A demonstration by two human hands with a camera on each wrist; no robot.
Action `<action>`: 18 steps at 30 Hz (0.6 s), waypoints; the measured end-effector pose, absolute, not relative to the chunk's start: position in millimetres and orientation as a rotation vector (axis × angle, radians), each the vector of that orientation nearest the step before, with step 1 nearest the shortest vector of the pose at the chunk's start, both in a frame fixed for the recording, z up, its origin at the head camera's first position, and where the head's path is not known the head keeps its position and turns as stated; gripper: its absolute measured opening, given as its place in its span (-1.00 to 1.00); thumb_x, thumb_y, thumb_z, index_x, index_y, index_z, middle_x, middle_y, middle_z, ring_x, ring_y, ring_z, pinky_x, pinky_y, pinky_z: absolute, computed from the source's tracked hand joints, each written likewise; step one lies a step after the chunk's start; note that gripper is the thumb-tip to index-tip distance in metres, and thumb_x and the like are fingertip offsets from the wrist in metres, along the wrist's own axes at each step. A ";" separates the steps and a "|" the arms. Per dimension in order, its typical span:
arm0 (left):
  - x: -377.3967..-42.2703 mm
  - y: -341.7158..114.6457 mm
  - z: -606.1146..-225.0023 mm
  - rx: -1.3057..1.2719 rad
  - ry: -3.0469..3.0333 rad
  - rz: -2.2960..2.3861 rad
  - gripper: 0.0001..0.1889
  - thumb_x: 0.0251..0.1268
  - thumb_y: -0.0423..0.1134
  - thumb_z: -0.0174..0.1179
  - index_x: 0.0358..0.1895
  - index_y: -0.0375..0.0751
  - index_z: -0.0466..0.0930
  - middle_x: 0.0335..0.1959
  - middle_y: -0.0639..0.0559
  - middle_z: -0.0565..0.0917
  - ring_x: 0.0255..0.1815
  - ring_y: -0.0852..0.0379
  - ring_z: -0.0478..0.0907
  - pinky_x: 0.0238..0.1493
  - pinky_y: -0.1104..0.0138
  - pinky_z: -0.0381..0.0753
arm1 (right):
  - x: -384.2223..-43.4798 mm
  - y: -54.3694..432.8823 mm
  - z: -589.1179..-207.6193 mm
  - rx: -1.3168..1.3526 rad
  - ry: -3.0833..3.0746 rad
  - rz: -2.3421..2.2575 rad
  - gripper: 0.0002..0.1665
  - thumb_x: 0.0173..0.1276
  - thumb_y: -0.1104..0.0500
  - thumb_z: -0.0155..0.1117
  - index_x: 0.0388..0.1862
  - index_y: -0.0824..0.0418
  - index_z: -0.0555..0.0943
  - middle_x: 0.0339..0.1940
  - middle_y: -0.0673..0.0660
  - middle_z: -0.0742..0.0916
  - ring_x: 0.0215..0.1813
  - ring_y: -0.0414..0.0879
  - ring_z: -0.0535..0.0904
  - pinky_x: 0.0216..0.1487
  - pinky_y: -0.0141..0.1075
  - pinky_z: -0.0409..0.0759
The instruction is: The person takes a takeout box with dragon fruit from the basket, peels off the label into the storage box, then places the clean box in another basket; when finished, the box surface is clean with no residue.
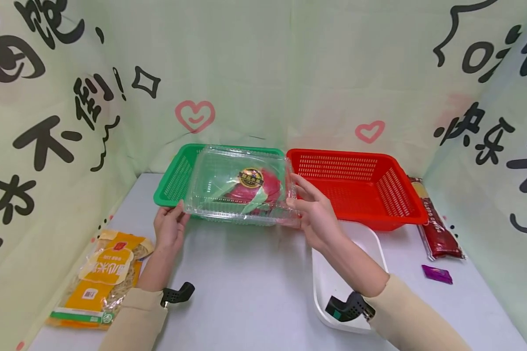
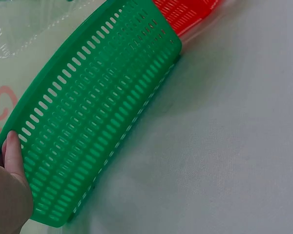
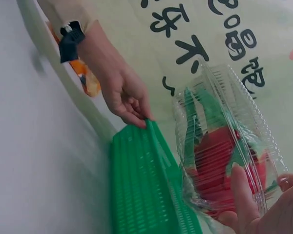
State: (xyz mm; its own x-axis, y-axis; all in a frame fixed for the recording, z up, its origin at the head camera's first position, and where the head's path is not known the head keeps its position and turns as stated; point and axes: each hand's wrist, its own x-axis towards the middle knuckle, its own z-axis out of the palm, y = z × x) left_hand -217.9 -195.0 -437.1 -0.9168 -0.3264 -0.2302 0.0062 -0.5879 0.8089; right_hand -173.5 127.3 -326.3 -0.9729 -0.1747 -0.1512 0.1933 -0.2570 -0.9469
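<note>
Over the green basket [image 1: 174, 178], from where I stand: clear box [image 1: 208, 170] w/ red fruit [image 1: 270, 187] inside, R hand [image 1: 319, 214] gripping its R end. Can't tell if box touches basket. L hand [image 1: 170, 229] pinches green basket's rim, near L corner. Red basket [image 1: 395, 197] just R; white tray [image 1: 327, 273] nearer me. Yellow bag [image 1: 103, 278] at L, purple packet [image 1: 436, 274] at R, on table [image 1: 246, 287].

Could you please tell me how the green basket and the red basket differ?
The green basket is on the person's left; the red basket is on the right. The left hand grips the green basket's rim, while neither hand holds the red basket. In the head view, the clear box covers much of the green basket, but most of the red basket shows. Both have slotted walls.
</note>
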 end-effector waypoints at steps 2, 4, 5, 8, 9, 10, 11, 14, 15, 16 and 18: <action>-218.3 -195.0 -438.0 0.521 -1.317 -2.572 -0.67 0.48 -0.33 0.08 0.22 -0.24 0.33 -0.12 0.08 0.47 -0.19 0.29 0.52 -0.15 0.58 0.65 | -165.7 129.7 -329.5 0.017 1.749 -2.313 -0.27 0.48 0.28 0.07 0.54 -0.20 0.25 0.50 0.04 0.32 0.34 0.09 0.45 -0.06 -0.16 0.76; -218.9 -194.8 -438.5 0.509 -1.319 -2.560 -0.64 0.47 -0.34 0.10 0.24 -0.29 0.32 -0.14 0.10 0.47 -0.21 0.29 0.49 -0.17 0.60 0.63 | -158.5 132.1 -332.6 0.016 1.763 -2.297 -0.27 0.47 0.27 0.08 0.54 -0.19 0.24 0.52 0.04 0.30 0.39 0.11 0.41 -0.04 -0.17 0.75; -218.8 -194.4 -438.0 0.502 -1.320 -2.559 -0.62 0.46 -0.34 0.10 0.26 -0.30 0.31 -0.14 0.10 0.47 -0.21 0.29 0.49 -0.16 0.60 0.63 | -155.0 133.4 -334.1 0.015 1.774 -2.289 -0.26 0.47 0.27 0.09 0.55 -0.19 0.24 0.53 0.05 0.29 0.40 0.12 0.39 -0.02 -0.17 0.75; -218.1 -193.7 -436.3 0.497 -1.331 -2.558 -0.61 0.46 -0.34 0.09 0.27 -0.30 0.31 -0.13 0.08 0.50 -0.19 0.27 0.52 -0.11 0.60 0.64 | -144.8 136.9 -338.5 0.024 1.802 -2.264 -0.26 0.46 0.27 0.11 0.54 -0.17 0.24 0.54 0.04 0.28 0.42 0.13 0.38 0.02 -0.18 0.73; -217.7 -193.4 -435.4 0.499 -1.337 -2.559 -0.62 0.47 -0.34 0.09 0.26 -0.29 0.32 -0.12 0.08 0.50 -0.19 0.27 0.53 -0.09 0.59 0.64 | -141.3 138.2 -340.0 0.028 1.809 -2.254 -0.26 0.45 0.27 0.12 0.54 -0.16 0.24 0.54 0.04 0.27 0.41 0.13 0.38 0.03 -0.17 0.73; -217.2 -193.3 -434.4 0.499 -1.338 -2.568 -0.64 0.47 -0.34 0.09 0.25 -0.26 0.34 -0.11 0.07 0.51 -0.18 0.28 0.54 -0.07 0.58 0.65 | -137.8 139.2 -341.5 0.029 1.811 -2.248 -0.25 0.45 0.28 0.12 0.54 -0.16 0.25 0.54 0.05 0.28 0.40 0.12 0.38 0.03 -0.16 0.73; -216.8 -193.1 -433.4 0.502 -1.336 -2.575 -0.67 0.47 -0.34 0.09 0.23 -0.24 0.35 -0.12 0.07 0.52 -0.18 0.28 0.56 -0.06 0.57 0.66 | -134.1 140.4 -342.9 0.031 1.815 -2.242 -0.25 0.44 0.29 0.13 0.54 -0.15 0.25 0.53 0.05 0.28 0.40 0.10 0.39 0.04 -0.16 0.73; -215.9 -193.7 -432.1 0.518 -1.328 -2.601 -0.74 0.47 -0.33 0.08 0.15 -0.15 0.40 -0.09 0.06 0.51 -0.16 0.28 0.57 -0.02 0.54 0.66 | -123.6 144.0 -347.4 0.025 1.824 -2.230 -0.24 0.41 0.31 0.12 0.53 -0.13 0.27 0.50 0.07 0.31 0.36 0.08 0.42 0.01 -0.11 0.73; -215.8 -194.2 -432.0 0.529 -1.317 -2.612 -0.75 0.47 -0.34 0.09 0.13 -0.13 0.41 -0.10 0.06 0.51 -0.18 0.28 0.58 -0.01 0.53 0.66 | -120.3 145.1 -348.9 0.020 1.824 -2.229 -0.24 0.40 0.32 0.11 0.53 -0.12 0.28 0.50 0.07 0.31 0.35 0.09 0.44 0.00 -0.10 0.74; -215.5 -194.7 -432.1 0.534 -1.311 -2.620 -0.74 0.46 -0.34 0.09 0.14 -0.14 0.41 -0.09 0.06 0.51 -0.18 0.27 0.59 0.02 0.51 0.66 | -117.5 146.2 -350.3 0.015 1.822 -2.229 -0.24 0.40 0.33 0.10 0.52 -0.12 0.28 0.49 0.07 0.32 0.34 0.09 0.46 -0.01 -0.08 0.74; -215.2 -196.0 -433.2 0.542 -1.315 -2.624 -0.71 0.47 -0.33 0.09 0.18 -0.15 0.39 -0.07 0.04 0.50 -0.17 0.26 0.61 0.07 0.48 0.65 | -111.9 148.0 -352.8 0.006 1.817 -2.227 -0.25 0.40 0.33 0.09 0.52 -0.11 0.29 0.49 0.08 0.32 0.31 0.11 0.51 -0.03 -0.06 0.74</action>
State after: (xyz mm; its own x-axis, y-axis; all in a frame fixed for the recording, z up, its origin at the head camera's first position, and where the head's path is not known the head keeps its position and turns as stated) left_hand -215.2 -196.0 -433.2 -0.9221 -0.2965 -0.2486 -0.0216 -0.6020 0.7982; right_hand -111.9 148.0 -352.8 -0.9644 -0.2023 -0.1703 0.2075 -0.1795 -0.9616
